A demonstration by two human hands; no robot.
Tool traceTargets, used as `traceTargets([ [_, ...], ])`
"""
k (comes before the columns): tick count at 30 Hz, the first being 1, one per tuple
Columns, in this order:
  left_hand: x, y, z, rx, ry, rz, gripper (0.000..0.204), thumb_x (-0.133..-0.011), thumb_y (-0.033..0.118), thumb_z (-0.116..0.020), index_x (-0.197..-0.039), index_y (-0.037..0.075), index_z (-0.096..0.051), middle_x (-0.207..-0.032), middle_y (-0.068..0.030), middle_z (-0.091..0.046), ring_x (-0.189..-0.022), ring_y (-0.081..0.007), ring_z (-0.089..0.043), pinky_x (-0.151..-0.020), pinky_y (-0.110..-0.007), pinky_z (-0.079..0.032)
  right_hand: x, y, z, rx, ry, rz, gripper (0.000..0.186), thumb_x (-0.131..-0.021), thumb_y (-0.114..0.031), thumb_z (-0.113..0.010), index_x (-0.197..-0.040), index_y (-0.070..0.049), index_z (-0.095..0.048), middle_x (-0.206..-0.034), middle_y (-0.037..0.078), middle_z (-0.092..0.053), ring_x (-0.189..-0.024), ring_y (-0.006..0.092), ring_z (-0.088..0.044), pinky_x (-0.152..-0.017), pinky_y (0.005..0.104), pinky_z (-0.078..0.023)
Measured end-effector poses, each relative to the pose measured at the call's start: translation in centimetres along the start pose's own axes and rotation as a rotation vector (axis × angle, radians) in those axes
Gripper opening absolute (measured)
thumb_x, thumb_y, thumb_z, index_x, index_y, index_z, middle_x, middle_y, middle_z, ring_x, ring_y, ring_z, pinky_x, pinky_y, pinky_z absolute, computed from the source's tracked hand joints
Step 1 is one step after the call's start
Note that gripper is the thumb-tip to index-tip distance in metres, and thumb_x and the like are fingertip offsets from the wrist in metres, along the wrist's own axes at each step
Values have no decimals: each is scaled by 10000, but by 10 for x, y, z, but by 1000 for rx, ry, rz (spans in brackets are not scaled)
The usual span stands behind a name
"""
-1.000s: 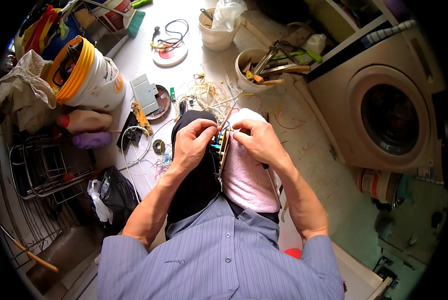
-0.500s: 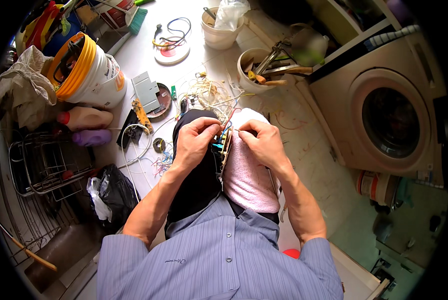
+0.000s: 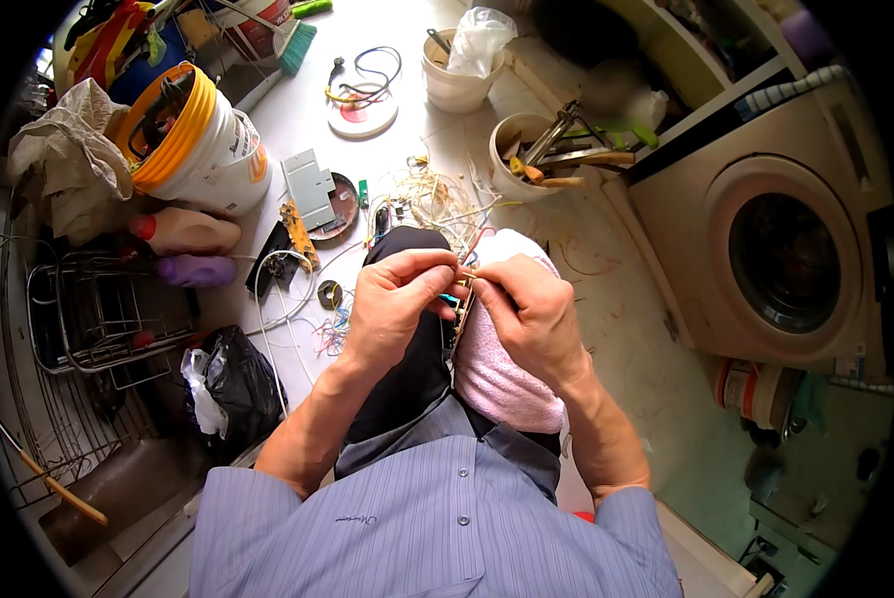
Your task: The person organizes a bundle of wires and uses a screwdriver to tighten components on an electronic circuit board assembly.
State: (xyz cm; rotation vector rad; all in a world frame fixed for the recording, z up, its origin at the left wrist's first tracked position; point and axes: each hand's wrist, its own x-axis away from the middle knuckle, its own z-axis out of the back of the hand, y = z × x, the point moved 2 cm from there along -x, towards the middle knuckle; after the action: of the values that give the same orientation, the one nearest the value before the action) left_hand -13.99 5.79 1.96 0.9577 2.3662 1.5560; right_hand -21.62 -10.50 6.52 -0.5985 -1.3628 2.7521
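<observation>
A narrow circuit board (image 3: 460, 321) with small parts and a bit of blue stands between my knees, partly hidden by my fingers. Just above it, my left hand (image 3: 399, 301) is closed in a pinch, its fingertips beside those of the other hand. My right hand (image 3: 535, 311) pinches too, thumb against forefinger, at the board's upper end. Something small and yellowish shows between the fingertips, too tiny to name. Under my right forearm a pink towel (image 3: 497, 374) covers my right thigh. A reddish wire (image 3: 484, 236) curves up past the hands.
Beyond my knees lies a tangle of pale wires (image 3: 432, 199). Left stand a white bucket with a yellow rim (image 3: 203, 164), bottles (image 3: 193, 231) and a wire rack (image 3: 93, 319). A tool bucket (image 3: 507, 149) is ahead; a washing machine (image 3: 656, 249) stands right.
My hands have come together over the board; before, a gap lay between their fingertips. The right hand has moved left and the board is now more covered. The whole view has shifted slightly.
</observation>
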Motion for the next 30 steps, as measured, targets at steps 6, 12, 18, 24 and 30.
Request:
traceTargets([
  [6,7,5,-9,-81,4,15,208,-973,38,-648,-1148,-60,-703,-1004,-134,-754,-901,-163,-745,-624,-247,-600,3,-8,-1,41,19,86,71,-863,-23,-702,-934,-17,-708,-794,144,-643,-695,307,-646,-625,391,-518],
  [12,13,7,-14,-106,2,27,221,-975,30,-643,-1166,-68,-694,-1001,-126,-752,-904,-160,-743,-629,-247,-601,5,-11,0,109,6,113,27,-862,-24,-687,-883,-24,-670,-764,138,-607,-655,309,-626,-595,403,-506],
  [18,16,4,-14,-158,23,9,213,-975,33,-649,-1157,-65,-698,-990,-112,-752,-891,-153,-739,-632,-241,-597,9,-13,-2,226,14,158,74,-859,-33,-683,-817,-28,-622,-730,135,-559,-614,313,-603,-557,411,-489],
  [24,13,5,-10,-97,-30,20,150,-928,11,-697,-1066,-34,-738,-943,-101,-755,-804,-134,-715,-638,-246,-588,13,-22,2,251,18,199,118,-847,-33,-695,-795,-35,-589,-719,129,-540,-585,304,-594,-535,402,-481],
  [30,8,4,-1,-30,-170,56,132,-888,-14,-740,-1020,-28,-734,-862,-96,-735,-714,-133,-680,-651,-253,-563,19,-25,10,271,5,290,129,-807,-10,-698,-793,-41,-573,-704,107,-515,-560,277,-582,-511,387,-467],
])
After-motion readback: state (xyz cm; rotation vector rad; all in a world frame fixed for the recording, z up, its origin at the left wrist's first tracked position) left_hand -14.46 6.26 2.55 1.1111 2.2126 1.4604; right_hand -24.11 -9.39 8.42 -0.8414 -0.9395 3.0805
